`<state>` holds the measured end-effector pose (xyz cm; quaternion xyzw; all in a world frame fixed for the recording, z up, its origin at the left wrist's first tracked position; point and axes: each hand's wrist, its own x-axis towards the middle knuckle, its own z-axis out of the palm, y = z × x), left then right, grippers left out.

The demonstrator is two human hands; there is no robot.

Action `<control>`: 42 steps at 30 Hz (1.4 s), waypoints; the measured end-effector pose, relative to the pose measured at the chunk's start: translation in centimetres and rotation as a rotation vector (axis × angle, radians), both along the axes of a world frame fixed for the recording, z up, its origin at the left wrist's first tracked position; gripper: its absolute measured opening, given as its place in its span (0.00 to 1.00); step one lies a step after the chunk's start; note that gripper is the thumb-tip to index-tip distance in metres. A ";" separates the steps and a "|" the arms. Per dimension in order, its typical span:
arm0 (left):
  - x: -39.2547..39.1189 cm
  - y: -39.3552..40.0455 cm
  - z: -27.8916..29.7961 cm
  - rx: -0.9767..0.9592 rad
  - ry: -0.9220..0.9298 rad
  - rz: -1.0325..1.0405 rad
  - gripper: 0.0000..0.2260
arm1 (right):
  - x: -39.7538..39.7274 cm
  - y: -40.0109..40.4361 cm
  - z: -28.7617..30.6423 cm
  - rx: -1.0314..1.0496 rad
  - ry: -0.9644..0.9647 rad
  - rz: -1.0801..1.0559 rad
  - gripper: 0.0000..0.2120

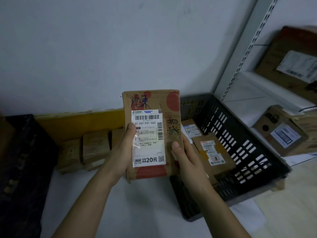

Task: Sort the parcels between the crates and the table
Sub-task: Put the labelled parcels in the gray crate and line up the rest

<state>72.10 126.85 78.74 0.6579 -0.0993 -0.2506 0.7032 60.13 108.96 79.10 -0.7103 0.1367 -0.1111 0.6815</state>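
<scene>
A brown cardboard parcel [169, 114] with red patches, black handwriting and a white shipping label is held upright in front of me, above the white table [145, 212]. My left hand [123, 152] grips its left edge, thumb on the label. My right hand [185, 157] grips its right edge, thumb on the cardboard. To the right stands a dark slotted crate [240, 143] with a labelled brown parcel [212, 152] and others inside. A second dark crate [22, 169] stands at the left edge.
Several small brown boxes [92, 148] sit on the table against a yellow board [77, 124] by the wall. White metal shelving [253, 86] at right carries labelled cardboard parcels [281, 133].
</scene>
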 end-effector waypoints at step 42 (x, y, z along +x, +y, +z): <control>-3.3 -21.6 -9.0 1.315 -0.593 0.060 0.42 | 17.8 -25.0 -15.0 -0.260 0.411 0.119 0.37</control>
